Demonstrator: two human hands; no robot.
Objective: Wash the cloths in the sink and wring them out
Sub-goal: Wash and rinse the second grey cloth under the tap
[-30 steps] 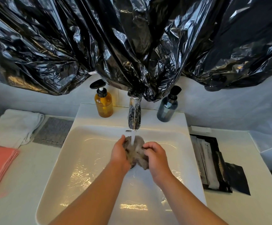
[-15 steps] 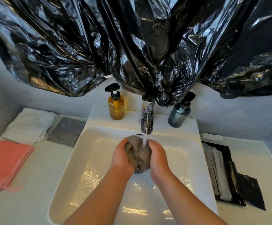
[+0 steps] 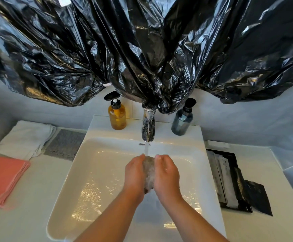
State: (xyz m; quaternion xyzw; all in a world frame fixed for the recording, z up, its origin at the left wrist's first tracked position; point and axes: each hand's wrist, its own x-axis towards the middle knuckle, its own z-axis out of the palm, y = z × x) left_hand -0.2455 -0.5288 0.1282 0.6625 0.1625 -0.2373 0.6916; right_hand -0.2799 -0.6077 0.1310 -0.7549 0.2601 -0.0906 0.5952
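The bunched grey cloth (image 3: pixel 149 173) is over the middle of the white ceramic sink (image 3: pixel 96 172), squeezed between 2 hands. The left hand (image 3: pixel 135 173) curls round its left side and the right hand (image 3: pixel 166 172) round its right side, so only a narrow strip of cloth shows between them. A thin stream of water (image 3: pixel 146 149) falls from the chrome tap (image 3: pixel 148 128) onto the top of the cloth. Beside the tap stand an amber pump bottle (image 3: pixel 117 117) on the left and a dark blue-grey pump bottle (image 3: pixel 182 121) on the right. Crinkled black plastic sheeting (image 3: pixel 142 49) hangs above. On the white worktop (image 3: pixel 28 220) left of the sink lie a folded white towel (image 3: pixel 25 137), a flat grey textured cloth (image 3: pixel 65 144) and a stack of pink cloths (image 3: pixel 2 179). On the right lies a black tray of packets (image 3: pixel 229 179).
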